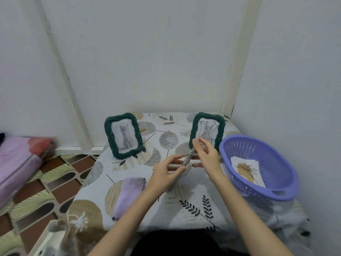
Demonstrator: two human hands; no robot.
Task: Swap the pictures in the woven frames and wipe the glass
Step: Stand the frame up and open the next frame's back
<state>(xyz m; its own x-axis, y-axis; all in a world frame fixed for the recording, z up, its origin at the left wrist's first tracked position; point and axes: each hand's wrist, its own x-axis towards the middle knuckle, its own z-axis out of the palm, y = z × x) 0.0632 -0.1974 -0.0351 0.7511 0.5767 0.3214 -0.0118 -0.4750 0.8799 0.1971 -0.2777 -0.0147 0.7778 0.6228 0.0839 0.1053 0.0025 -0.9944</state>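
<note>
Two green woven frames stand upright at the back of the table. The left frame (122, 135) shows a grey cat. The right frame (207, 129) shows a line drawing. In front of the right frame, both hands hold a pale, motion-blurred sheet (187, 158), which looks like a picture seen nearly edge-on. My left hand (166, 174) pinches its lower end. My right hand (205, 154) pinches its upper end and covers the right frame's lower edge. A folded lilac cloth (129, 194) lies on the table left of my left forearm.
A purple plastic basket (280, 189) sits at the right table edge, holding printed pictures (248, 171). The table (166, 126) has a leaf-patterned cover and stands in a wall corner. Left of it are patterned floor tiles and folded pink bedding (20, 157).
</note>
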